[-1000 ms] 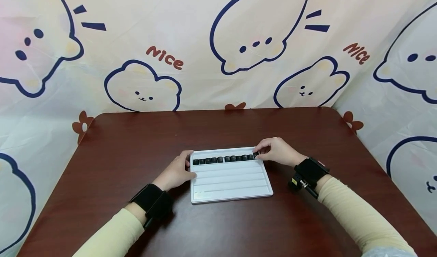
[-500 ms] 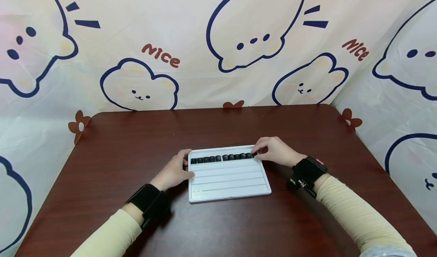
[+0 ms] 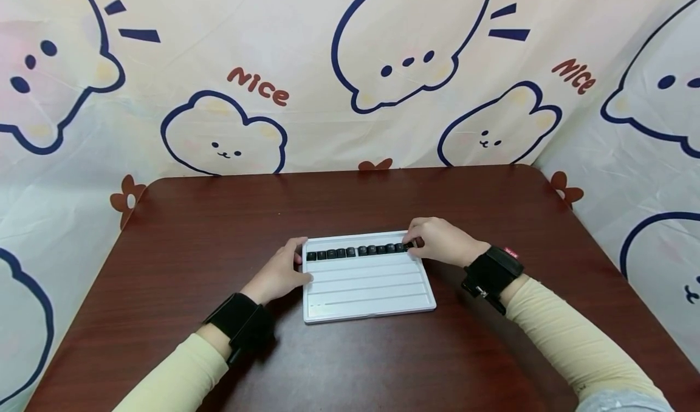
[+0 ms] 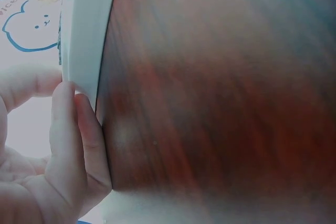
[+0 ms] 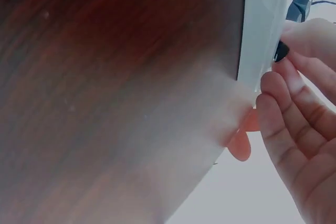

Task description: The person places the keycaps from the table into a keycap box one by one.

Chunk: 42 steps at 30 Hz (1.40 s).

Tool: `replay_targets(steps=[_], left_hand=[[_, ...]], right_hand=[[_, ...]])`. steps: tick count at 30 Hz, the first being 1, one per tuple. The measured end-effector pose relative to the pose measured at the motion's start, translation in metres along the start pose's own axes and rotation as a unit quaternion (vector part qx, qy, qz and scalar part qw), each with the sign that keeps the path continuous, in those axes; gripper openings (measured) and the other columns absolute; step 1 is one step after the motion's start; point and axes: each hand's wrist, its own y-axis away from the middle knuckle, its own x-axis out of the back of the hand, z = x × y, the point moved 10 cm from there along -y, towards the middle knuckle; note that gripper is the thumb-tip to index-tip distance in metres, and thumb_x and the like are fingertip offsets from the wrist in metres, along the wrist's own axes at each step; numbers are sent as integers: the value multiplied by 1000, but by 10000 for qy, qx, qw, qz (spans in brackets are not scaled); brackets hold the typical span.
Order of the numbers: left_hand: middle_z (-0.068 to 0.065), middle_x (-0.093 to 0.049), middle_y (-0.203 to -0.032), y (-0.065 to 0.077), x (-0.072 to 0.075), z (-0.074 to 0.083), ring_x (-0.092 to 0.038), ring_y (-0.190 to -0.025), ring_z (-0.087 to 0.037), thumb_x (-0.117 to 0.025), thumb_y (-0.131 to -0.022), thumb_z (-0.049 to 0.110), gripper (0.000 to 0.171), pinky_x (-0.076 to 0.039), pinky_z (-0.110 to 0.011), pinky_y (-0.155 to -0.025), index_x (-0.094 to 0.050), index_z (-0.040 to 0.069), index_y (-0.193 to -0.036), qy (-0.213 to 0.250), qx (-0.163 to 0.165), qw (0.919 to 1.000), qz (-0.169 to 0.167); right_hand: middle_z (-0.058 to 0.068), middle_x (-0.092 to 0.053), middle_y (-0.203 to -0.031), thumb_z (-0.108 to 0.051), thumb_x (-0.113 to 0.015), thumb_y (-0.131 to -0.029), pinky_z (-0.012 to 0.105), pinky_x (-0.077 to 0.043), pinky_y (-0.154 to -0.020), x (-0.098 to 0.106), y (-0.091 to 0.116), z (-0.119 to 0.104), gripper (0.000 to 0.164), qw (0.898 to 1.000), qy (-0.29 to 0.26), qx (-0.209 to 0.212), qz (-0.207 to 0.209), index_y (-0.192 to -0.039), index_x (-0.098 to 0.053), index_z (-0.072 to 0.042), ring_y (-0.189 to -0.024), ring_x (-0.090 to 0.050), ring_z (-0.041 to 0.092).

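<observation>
A white ridged tray (image 3: 369, 295) lies on the table, with several black keycaps (image 3: 350, 252) lined up in its far groove. My left hand (image 3: 277, 273) holds the tray's left edge, thumb on the near part and fingers nearer the far corner. In the left wrist view, fingertips (image 4: 64, 88) touch the tray's side wall (image 4: 86, 35). My right hand (image 3: 444, 242) is at the row's right end. In the right wrist view its thumb and a finger pinch a black keycap (image 5: 282, 52) just inside the tray's rim. That keycap is mostly hidden by the fingers in the head view.
The dark brown wooden table (image 3: 235, 217) reaches all round the tray. A pale printed curtain (image 3: 317, 138) hangs behind the table's far edge and along both sides. Black bands (image 3: 494, 275) with wrist cameras sit on both wrists.
The head view has shifted slightly. My left hand keeps its place on the tray. My right hand stays at the row's right end, its wrist turned slightly and the keycap lower in line with the others.
</observation>
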Motion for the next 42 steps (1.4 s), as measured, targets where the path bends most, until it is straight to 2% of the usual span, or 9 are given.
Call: replay_targets(steps=[10, 16, 24, 33, 42], left_hand=[[-16, -53, -115, -2, -1, -1, -53, -92, -25, -77, -88, 5, 80, -43, -36, -77, -35, 5, -157, -28, 23, 10000, 39], [-17, -52, -116, -1, 1, -1, -53, -92, -26, -75, -89, 4, 79, -43, -36, -76, -35, 4, -157, -13, 11, 10000, 27], [-17, -53, -117, 0, 1, 0, -53, -95, -26, -76, -89, 4, 79, -44, -37, -78, -35, 4, -157, -34, -22, 10000, 42], [-17, -53, -117, -1, -1, -1, -53, -97, -27, -75, -89, 3, 79, -44, -38, -79, -35, 4, -157, -8, -37, 10000, 25], [-16, -53, -114, -2, 0, -2, -53, -95, -27, -76, -89, 4, 79, -43, -39, -80, -36, 5, -156, -43, -35, 10000, 37]], right_hand=[[0, -64, -99, -4, -78, -88, 25, -47, -65, -2, 2, 4, 19, 9993, -322, 75, 144, -107, -80, -6, -77, -53, 12], [1, -68, -102, -3, -80, -87, 28, -49, -69, 1, 3, 4, 20, 9992, -275, 51, 274, -107, -80, -7, -79, -56, 15], [4, -66, -109, -2, -81, -86, 29, -50, -70, 2, 5, 4, 20, 9991, -188, 29, 379, -106, -80, -6, -82, -57, 16], [4, -67, -108, -3, -81, -87, 32, -55, -77, 0, 5, 9, 21, 9988, -289, 47, 393, -107, -80, -6, -93, -64, 17], [4, -68, -109, -4, -80, -88, 32, -55, -78, -1, 6, 10, 22, 9986, -389, 10, 364, -111, -80, -5, -94, -64, 18]])
